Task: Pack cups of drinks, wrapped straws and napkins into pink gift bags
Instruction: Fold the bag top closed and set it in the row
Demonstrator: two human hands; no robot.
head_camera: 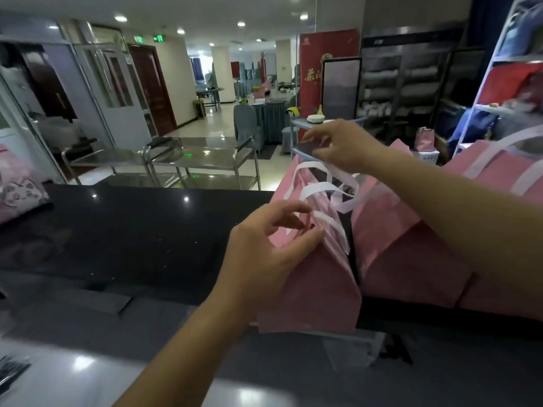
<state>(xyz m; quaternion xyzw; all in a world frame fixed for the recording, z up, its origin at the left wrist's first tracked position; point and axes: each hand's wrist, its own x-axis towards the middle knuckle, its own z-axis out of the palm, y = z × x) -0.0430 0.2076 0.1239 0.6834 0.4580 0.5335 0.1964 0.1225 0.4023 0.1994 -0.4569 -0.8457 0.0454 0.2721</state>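
I judge the packing to be midway at best. Three pink bags crowd the right end of the counter. The near bag stands upright at the counter's front edge. A second bag leans just to the right of the near bag, touching it or nearly so. A third bag sits farther right of it and beyond.

I cannot tell whether any of them is filled. The near bag's mouth is narrow and dark, and I see no cups, straws or napkins anywhere. So opening or loading this bag looks like the step in hand, and how much of the task is left I cannot say.

The left grip pinches the near bag's front rim beside a white handle, thumb and forefinger closed on it and the other fingers loose. The right grip hovers above the near bag's far rim with fingers curled. I cannot tell whether it has hold of a handle, the rim or nothing.

The counter is black, glossy stone running far to the left of the near bag, with a grey ledge below and in front. Beyond the near bag opens a large tiled hall. A shelf rack stands to its right rear and steel trolleys behind and to its left. A red banner is straight behind, and a small pink bag is far behind to the right.
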